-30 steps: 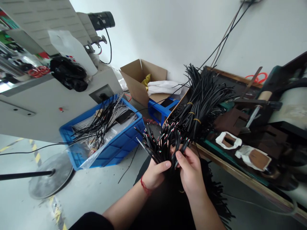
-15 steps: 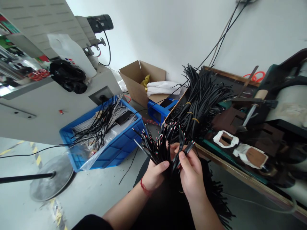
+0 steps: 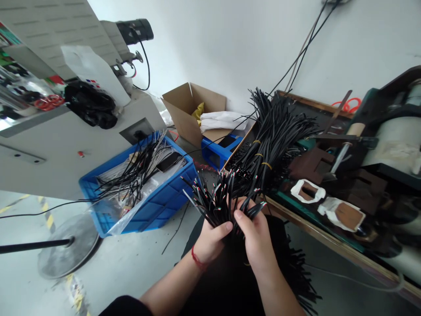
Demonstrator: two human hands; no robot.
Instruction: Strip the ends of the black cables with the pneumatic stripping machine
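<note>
A thick bundle of black cables (image 3: 215,204) fans upward in front of me, its cut tips showing small red, white and green cores. My left hand (image 3: 213,239) is closed round the bundle, thumb across the front. Beside it, my right hand (image 3: 255,230) pinches several cables at the bundle's right side, thumb on top. Some of its fingers are hidden behind the cables. The lower part of the bundle is lost against dark clothing. More black cable ends (image 3: 301,276) stick out past my right forearm.
On the bench (image 3: 309,221) at right lie banded black cables (image 3: 272,131) beside a machine (image 3: 394,140). To the left stands a blue crate (image 3: 158,206) holding loose wires, near a grey machine cabinet (image 3: 59,149). A cardboard box (image 3: 180,109) sits by the wall.
My right hand has shifted left, closer to my left hand, and the cables in it lean further to the right. My left hand keeps its grip.
</note>
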